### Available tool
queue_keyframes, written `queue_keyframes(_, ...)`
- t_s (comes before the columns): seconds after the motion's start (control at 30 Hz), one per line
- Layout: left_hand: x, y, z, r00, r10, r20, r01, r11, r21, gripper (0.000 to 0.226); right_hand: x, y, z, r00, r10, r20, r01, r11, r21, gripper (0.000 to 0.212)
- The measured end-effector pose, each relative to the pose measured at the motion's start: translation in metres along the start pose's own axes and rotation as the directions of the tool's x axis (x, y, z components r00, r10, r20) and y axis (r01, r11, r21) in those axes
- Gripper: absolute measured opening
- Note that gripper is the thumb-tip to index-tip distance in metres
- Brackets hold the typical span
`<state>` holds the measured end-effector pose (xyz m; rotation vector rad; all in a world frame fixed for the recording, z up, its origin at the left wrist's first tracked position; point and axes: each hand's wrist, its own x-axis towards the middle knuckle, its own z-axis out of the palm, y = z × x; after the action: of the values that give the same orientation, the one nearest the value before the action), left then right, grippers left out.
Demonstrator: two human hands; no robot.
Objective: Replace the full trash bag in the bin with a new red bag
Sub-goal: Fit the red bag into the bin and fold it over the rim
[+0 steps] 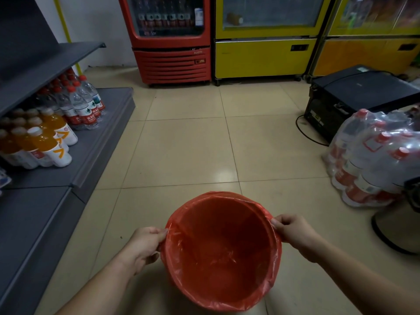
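Red bag: lining the bin, mouth open and facing up at you, film folded over the rim all round; the bin itself is prob. underneath but the film hides it. Your left hand pinches the folded edge at the left rim, right hand pinches it at the right rim, so the rim lies between your fingers, both hands about equally near. Surface & room: tiled floor, shelf w/ bottles at left, wrapped bottle pack at right, red cooler well beyond.

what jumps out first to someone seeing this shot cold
The red bag lining the bin at bottom centre, its edge pinched by the left hand and right hand. Behind, a red drinks fridge stands beside a yellow fridge along the back wall.
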<state>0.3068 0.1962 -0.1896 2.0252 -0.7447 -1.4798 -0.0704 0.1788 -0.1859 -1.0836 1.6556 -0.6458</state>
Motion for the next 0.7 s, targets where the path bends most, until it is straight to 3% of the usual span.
queue_keyframes(0.1,-0.003,0.004,-0.003,0.998,0.053,-0.037,-0.053,0.999,-0.005,0.012,0.001,-0.001,-0.006,0.999,-0.035,-0.015,0.035,0.999,-0.007,0.016)
queue_keyframes(0.2,-0.001,0.018,-0.006,0.956,0.270,-0.119,-0.263,0.962,0.073,0.015,0.002,-0.013,-0.008,0.987,-0.122,-0.107,0.129,0.990,0.062,0.006)
queue_keyframes(0.33,0.005,0.048,0.014,0.894,0.447,-0.033,-0.437,0.885,0.159,0.009,0.012,-0.042,0.002,0.981,-0.166,-0.098,0.165,0.986,-0.016,0.018)
queue_keyframes(0.47,0.018,0.075,0.035,0.934,0.356,0.027,-0.354,0.917,0.184,0.018,0.027,-0.058,0.016,0.995,-0.094,0.032,0.096,0.992,-0.084,0.017)
queue_keyframes(0.53,0.022,0.080,0.040,0.959,0.281,0.043,-0.285,0.945,0.160,0.016,0.031,-0.059,0.021,0.996,-0.084,0.030,0.086,0.990,-0.112,0.020)
queue_keyframes(0.7,0.029,0.080,0.041,0.958,0.285,-0.018,-0.279,0.946,0.163,0.013,0.037,-0.057,0.025,0.991,-0.126,-0.039,0.120,0.985,-0.122,0.023)
